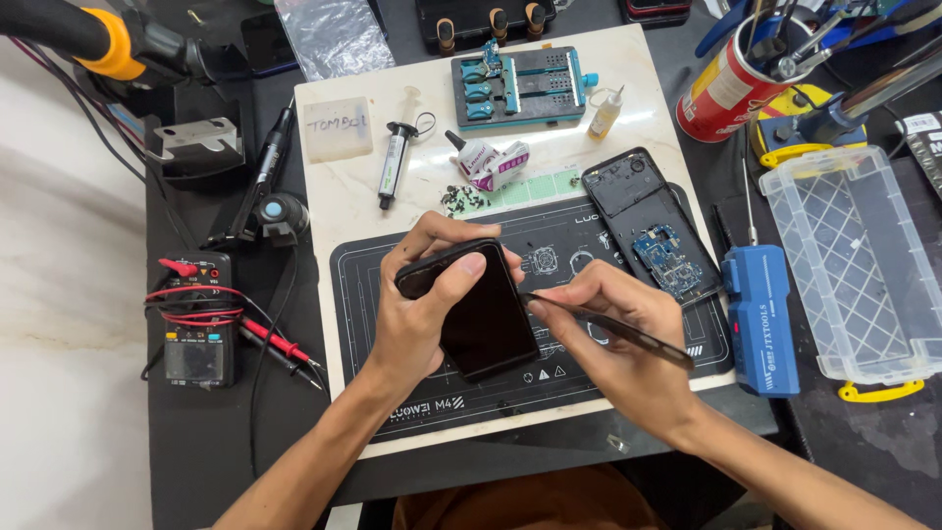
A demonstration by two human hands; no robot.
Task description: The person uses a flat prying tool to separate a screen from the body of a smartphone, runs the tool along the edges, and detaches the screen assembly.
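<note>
Hands meet at the centre of the frame over a dark work mat (392,285) on a pale board. The left hand (422,314) is closed around a black phone (481,309), fingers wrapped over its upper end and thumb across the glass, holding it tilted above the mat. The right hand (618,339) pinches a thin dark tool (618,332) like a pen, its tip touching the phone's right edge about midway down. By the look of it, the step in hand is working the tip into the seam along that edge; any further move calls for a steady grip from the left hand and light, shallow pressure so the tip does not slip across the glass. Right of centre, an opened phone (648,221) lies on the mat with its blue circuit board exposed. A pile of small dark screws (466,199) sits above the hands, a syringe (394,162) beside it, a blue clamp (520,86) at upper centre, a multimeter (199,324) at left on the counter (265,412), and a clear plastic box (854,265) at right.
</note>
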